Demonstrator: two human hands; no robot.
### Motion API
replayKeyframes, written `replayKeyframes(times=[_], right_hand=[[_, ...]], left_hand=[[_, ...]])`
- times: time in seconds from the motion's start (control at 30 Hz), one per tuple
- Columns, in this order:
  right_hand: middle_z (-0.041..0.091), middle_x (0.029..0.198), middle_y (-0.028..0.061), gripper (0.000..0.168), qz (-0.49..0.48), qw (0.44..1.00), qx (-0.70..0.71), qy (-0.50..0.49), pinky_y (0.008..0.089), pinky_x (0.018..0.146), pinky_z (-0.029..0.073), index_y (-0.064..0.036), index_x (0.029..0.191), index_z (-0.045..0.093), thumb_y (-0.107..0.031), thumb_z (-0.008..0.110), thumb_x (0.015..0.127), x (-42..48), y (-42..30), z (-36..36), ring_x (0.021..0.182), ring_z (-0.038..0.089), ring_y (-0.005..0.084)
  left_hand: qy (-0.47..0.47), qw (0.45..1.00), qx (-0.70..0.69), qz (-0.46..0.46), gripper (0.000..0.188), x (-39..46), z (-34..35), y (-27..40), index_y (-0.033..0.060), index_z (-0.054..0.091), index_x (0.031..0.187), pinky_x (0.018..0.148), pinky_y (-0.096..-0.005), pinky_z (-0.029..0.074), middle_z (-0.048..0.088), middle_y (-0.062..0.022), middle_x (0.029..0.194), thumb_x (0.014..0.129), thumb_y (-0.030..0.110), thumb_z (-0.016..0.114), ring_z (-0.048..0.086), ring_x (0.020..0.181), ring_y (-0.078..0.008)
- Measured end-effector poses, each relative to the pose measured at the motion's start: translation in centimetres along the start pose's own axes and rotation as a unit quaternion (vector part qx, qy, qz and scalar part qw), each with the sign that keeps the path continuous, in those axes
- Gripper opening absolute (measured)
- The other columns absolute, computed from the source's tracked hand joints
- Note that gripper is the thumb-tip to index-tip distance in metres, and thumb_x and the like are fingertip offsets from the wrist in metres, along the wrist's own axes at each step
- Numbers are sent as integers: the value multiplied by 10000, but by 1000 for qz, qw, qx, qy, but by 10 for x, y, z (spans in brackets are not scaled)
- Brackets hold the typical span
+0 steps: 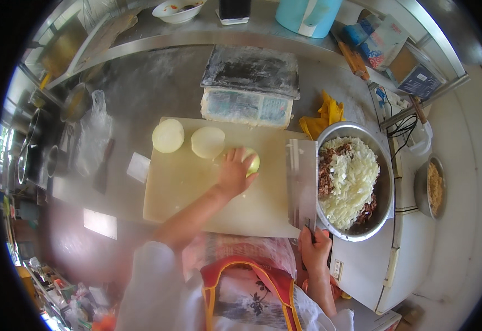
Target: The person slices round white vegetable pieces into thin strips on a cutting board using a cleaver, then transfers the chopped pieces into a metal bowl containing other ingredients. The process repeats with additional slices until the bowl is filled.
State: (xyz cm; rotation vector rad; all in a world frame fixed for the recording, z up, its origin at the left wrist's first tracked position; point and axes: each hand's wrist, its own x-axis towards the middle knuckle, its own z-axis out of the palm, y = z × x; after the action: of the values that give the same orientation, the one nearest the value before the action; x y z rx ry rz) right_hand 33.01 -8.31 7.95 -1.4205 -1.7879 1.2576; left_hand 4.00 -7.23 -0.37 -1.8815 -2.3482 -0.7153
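My left hand (235, 173) grips a peeled onion piece (254, 162) on the cutting board (191, 190), covering much of it. Farther left on the board lie two more peeled onion halves, one at the top left corner (168, 135) and one nearer the middle (208, 142). In my right hand (315, 246) is the handle of a wide cleaver (302, 178). Its blade stretches away from me along the board's right edge, beside a steel bowl (336, 233). Chopped white onion (352, 182) lies in that bowl over brown minced filling (327, 169).
A flour-dusted kitchen scale (247, 105) stands behind the board, with a yellow cloth (325, 113) at its right. Left are a plastic bag (94, 136) and steel pots (53, 161). A shelf (162, 41) overhangs the back, holding a blue jug (307, 16). Another bowl (430, 186) sits far right.
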Motion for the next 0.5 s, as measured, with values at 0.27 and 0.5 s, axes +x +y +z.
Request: replayKeyframes(times=[0.27, 0.5], right_hand=[[562, 609, 192, 133, -40, 987, -155, -14, 364, 498, 429, 22, 867, 633, -110, 642, 860, 8, 9, 34, 505, 557, 280], [649, 764, 184, 151, -136, 958, -230, -101, 439, 632, 514, -39, 935, 664, -142, 629, 829, 6, 2, 63, 713, 638, 375]], left_hand=[[-197, 974, -110, -23, 695, -13, -6, -16, 75, 486, 1306, 1017, -472, 396, 445, -151, 1315, 704, 258, 781, 421, 1246, -349], [-121, 978, -167, 41, 609, -98, -64, -21, 59, 551, 1210, 983, -470, 415, 494, -181, 1254, 662, 187, 785, 463, 1186, -373]])
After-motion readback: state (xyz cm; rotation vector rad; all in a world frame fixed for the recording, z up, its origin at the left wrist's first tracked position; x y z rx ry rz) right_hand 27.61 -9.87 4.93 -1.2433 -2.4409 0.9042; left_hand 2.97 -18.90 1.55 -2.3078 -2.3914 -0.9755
